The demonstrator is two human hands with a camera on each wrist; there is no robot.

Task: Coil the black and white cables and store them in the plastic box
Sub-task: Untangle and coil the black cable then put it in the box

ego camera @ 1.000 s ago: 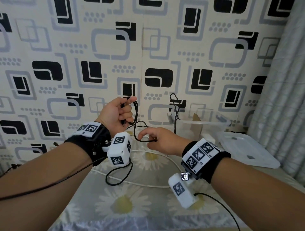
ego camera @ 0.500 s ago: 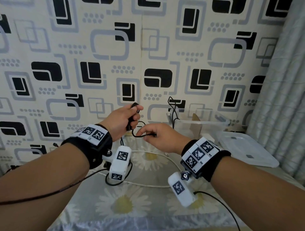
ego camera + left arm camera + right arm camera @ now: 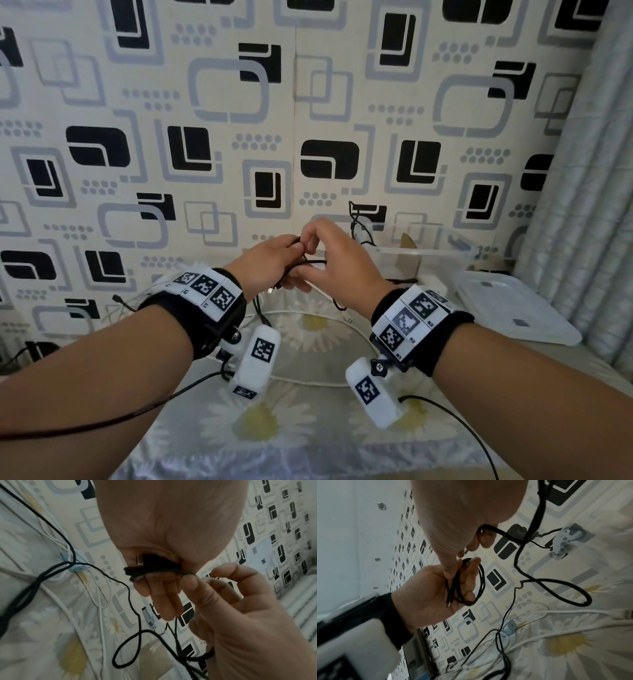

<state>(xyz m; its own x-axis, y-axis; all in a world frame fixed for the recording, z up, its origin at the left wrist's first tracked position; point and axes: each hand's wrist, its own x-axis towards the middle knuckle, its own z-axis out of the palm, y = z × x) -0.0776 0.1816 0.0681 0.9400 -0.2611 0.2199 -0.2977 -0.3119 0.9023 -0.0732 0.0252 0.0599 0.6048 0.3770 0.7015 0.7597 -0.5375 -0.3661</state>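
L to R, head view: left hand [image 3: 270,263] raised above the surface [image 3: 308,428], which has a daisy-print cloth over it. Fingers curled round a small coil of the black cable [image 3: 301,265], several loops bunched in the palm. Left wrist view shows the same coil [image 3: 150,570] lying across the finger bases w/ the metal USB plug [image 3: 139,561] tucked against the palm; a loose strand drops from the coil & loops down toward the cloth.

Right hand [image 3: 337,262] is just beside the left, fingertips meeting it. Thumb & forefinger pinch a strand of the black cable at the coil; other fingers loosely bent. Right wrist view: the cable also passes under this hand's curled fingers [image 3: 485,539] & trails off in a big slack loop over the cloth.

White cable [image 3: 308,382] lies uncoiled on the surface below & between the wrists, curving in a wide arc; in the right wrist view part of it is tangled w/ thin black wires near a small pale-blue clip [image 3: 509,626].

Further right, clear plastic box [image 3: 431,255] stands open at the back of the surface, against the patterned wall [image 3: 308,102]. Its white lid [image 3: 510,308] lies flat just right of it, near the grey curtain [image 3: 589,205]. Contents of box: can't tell.
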